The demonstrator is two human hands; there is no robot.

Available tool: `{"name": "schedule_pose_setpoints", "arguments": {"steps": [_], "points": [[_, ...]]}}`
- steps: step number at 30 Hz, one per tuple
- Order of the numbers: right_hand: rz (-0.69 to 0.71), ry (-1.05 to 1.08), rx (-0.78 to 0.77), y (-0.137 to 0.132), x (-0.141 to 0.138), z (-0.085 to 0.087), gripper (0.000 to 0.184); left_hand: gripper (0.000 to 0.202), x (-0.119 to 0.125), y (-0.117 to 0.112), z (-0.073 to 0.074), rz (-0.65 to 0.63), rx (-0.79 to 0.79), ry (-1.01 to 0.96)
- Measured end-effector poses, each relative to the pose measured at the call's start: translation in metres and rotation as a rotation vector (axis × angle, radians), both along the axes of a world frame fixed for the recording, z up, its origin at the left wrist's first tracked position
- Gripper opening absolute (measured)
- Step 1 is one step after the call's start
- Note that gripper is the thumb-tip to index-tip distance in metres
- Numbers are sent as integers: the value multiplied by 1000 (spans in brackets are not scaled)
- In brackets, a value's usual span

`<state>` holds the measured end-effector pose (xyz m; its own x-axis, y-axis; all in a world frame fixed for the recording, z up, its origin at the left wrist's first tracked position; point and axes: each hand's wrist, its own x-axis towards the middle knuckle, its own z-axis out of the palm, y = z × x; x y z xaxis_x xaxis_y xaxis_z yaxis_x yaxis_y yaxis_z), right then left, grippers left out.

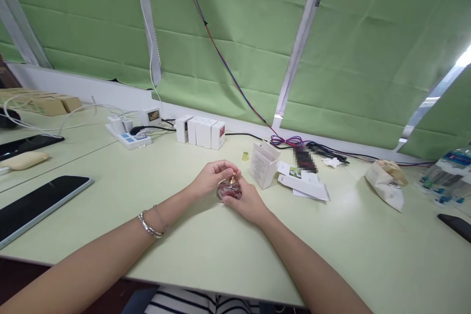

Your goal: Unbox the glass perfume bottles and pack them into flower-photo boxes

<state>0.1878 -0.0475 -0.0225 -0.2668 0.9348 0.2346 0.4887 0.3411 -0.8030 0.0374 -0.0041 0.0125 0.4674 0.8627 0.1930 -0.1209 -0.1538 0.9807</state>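
A round glass perfume bottle (228, 190) with a pinkish-purple tint stands upright on or just above the table in front of me. My right hand (250, 202) wraps round its body from the right, thumb across the front. From the left, my left hand (213, 175) pinches the gold-coloured neck (233, 178) at the top; its far fingers are partly hidden. A small yellow cap (245, 156) sits on the table just beyond my hands. Close by on the right stands an open white carton (264, 164), its flaps up.
Several small white boxes (202, 132) line the back, beside a power strip (128, 137). An opened carton (303, 181), a paper bag (386, 181) and water bottles (451, 171) are to the right. A tablet (40, 206) lies at left.
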Motion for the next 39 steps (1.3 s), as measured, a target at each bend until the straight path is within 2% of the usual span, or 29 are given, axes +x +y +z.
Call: {"name": "schedule_pose_setpoints", "arguments": {"steps": [4,11,15,22,26,29,33,37,39], "points": [[7,4,-16,1,1,-1,58,32,1,0,-3,9,-15,23],[11,18,-29,1,1,-4,60,35,-3,1,-3,-9,60,46],[22,60,-38,2,1,-5,57,30,-4,-1,-3,-52,85,59],[17,34,-6,1,1,-3,55,23,-7,0,-1,-31,139,71],[35,42,-6,0,1,-2,54,17,-10,3,-2,-64,163,96],[45,57,-8,-1,0,-3,52,13,-13,5,-4,-99,242,115],[35,11,9,-2,-1,-1,41,13,-14,8,-5,-81,384,163],[18,-24,129,-6,-1,2,63,27,-14,7,-6,-67,346,162],[-12,-34,228,-7,0,2,67,37,-14,7,-7,-75,292,113]]}}
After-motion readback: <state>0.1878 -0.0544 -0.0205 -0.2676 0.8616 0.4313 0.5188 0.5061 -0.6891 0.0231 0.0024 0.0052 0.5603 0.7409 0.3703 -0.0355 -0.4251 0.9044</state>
